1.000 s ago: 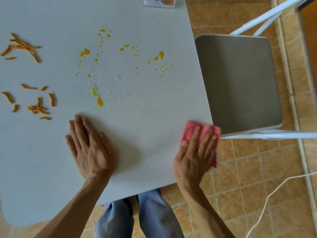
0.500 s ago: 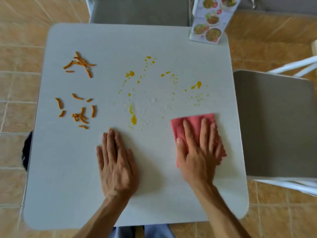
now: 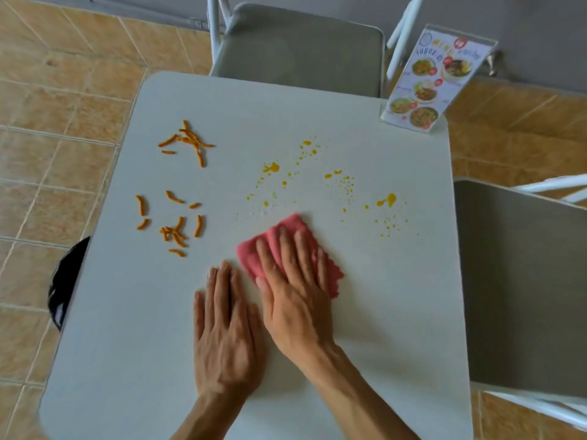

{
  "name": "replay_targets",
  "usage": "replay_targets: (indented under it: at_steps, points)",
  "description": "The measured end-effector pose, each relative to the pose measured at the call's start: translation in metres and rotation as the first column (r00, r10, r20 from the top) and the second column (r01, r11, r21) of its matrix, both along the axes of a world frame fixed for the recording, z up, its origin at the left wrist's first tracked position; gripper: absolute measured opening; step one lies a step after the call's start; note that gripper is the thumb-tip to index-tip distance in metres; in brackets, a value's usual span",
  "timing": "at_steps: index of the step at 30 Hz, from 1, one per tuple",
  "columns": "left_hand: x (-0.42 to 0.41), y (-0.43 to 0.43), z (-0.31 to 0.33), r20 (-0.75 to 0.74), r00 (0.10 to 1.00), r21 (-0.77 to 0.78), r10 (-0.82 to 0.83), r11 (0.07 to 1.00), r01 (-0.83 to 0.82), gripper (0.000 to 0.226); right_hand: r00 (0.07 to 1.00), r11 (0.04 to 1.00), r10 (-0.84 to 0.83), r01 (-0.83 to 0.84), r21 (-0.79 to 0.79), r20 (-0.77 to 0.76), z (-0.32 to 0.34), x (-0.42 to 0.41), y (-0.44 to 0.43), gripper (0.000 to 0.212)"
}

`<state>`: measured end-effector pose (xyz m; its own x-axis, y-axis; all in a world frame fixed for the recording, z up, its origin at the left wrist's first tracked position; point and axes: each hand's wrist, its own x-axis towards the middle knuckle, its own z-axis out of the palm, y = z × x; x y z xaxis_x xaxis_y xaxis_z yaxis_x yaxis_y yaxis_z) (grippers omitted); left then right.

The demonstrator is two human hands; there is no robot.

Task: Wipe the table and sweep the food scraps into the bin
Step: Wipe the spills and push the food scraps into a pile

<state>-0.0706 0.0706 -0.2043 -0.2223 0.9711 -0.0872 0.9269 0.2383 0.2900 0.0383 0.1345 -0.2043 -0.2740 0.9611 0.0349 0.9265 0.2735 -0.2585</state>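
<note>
Wiping has barely begun on the table (image 3: 365,312), a pale square top flanked by one grey chair (image 3: 305,49) at its far edge and another chair (image 3: 521,281) to the right. A menu stand (image 3: 436,81) sits on the far right corner. At the left edge a dark shape, possibly the bin (image 3: 68,281), shows partly from under the tabletop; too little is visible to be sure. The right hand (image 3: 293,287) lies flat, fingers spread, pressing a pink cloth (image 3: 286,230) onto the middle of the table, its leading edge touching the nearest sauce spots (image 3: 343,185). The left hand (image 3: 225,331) rests open and empty, palm down, just beside the right. Yellow sauce is spattered beyond the cloth and to its right, seemingly unwiped. Orange scraps (image 3: 178,214) lie in two loose groups on the left half, well apart from both hands and not yet gathered. By this view, nearly all of the wiping and the whole sweep into the bin remain.
</note>
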Motion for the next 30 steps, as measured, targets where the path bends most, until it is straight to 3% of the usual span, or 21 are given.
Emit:
replay_targets:
  at_steps: [2,3,6,8,12,14,16,18,19,21,23,25,26,27,28,30]
  points:
    - [-0.002,0.000,-0.001,0.028,1.000,0.013,-0.005,1.000,0.005,0.060,0.987,0.987,0.158,-0.158,0.013,0.023,0.003,0.037,-0.001,0.054]
    - [-0.003,0.000,-0.001,0.037,0.999,0.026,-0.002,1.000,0.001,0.059,0.988,0.988,0.151,-0.152,0.011,0.037,0.003,0.057,-0.002,0.054]
    - [-0.002,0.000,-0.001,0.063,0.998,0.061,0.002,0.998,-0.006,0.059,0.976,0.984,-0.178,0.179,0.003,0.123,0.003,0.115,0.000,0.055]
    - [-0.001,-0.001,0.000,0.086,0.996,0.077,0.019,0.997,-0.026,0.059,0.890,0.903,-0.422,0.430,-0.009,0.175,0.001,0.136,0.019,0.060]
    - [0.010,0.009,0.004,0.154,0.988,0.114,0.034,0.992,-0.052,0.060,0.761,0.748,-0.638,0.648,-0.144,0.113,0.007,0.136,0.102,0.068]
    - [0.015,0.022,0.006,0.173,0.984,0.124,0.043,0.990,-0.066,0.060,0.849,0.834,-0.514,0.528,-0.162,0.119,0.010,0.116,0.117,0.064]
    - [0.022,0.041,0.009,0.192,0.979,0.119,0.063,0.989,-0.087,0.061,0.979,0.976,-0.166,0.180,-0.122,0.119,0.013,0.105,0.106,0.059]
    - [0.028,0.057,0.009,0.186,0.979,0.113,0.080,0.988,-0.102,0.061,0.961,0.968,0.236,-0.220,-0.117,0.143,0.015,0.123,0.094,0.057]
    - [0.029,0.062,0.009,0.179,0.980,0.108,0.090,0.988,-0.111,0.061,0.929,0.940,0.336,-0.320,-0.119,0.155,0.015,0.139,0.094,0.056]
    - [0.029,0.066,0.006,0.150,0.984,0.096,0.100,0.989,-0.115,0.061,0.953,0.968,0.249,-0.240,-0.074,0.172,0.012,0.173,0.104,0.056]
    - [0.032,0.066,0.004,0.095,0.991,0.080,0.093,0.992,-0.101,0.060,0.981,0.992,-0.117,0.124,-0.034,0.153,0.009,0.188,0.125,0.059]
    - [0.033,0.066,0.003,0.053,0.994,0.063,0.093,0.993,-0.096,0.061,0.867,0.868,-0.480,0.491,-0.068,0.132,0.005,0.168,0.146,0.062]
    - [0.033,0.066,0.002,0.044,0.995,0.056,0.093,0.994,-0.095,0.061,0.807,0.803,-0.575,0.588,-0.100,0.131,0.005,0.147,0.153,0.062]
    - [0.033,0.065,0.002,0.035,0.995,0.051,0.092,0.994,-0.094,0.061,0.802,0.793,-0.584,0.597,-0.125,0.128,0.006,0.126,0.156,0.062]
    - [0.033,0.065,0.002,0.027,0.995,0.049,0.091,0.994,-0.093,0.062,0.861,0.853,-0.497,0.508,-0.121,0.109,0.006,0.106,0.154,0.062]
    - [0.034,0.065,0.004,0.012,0.996,0.053,0.091,0.994,-0.092,0.063,0.994,0.996,-0.076,0.080,-0.046,0.078,0.005,0.093,0.144,0.060]
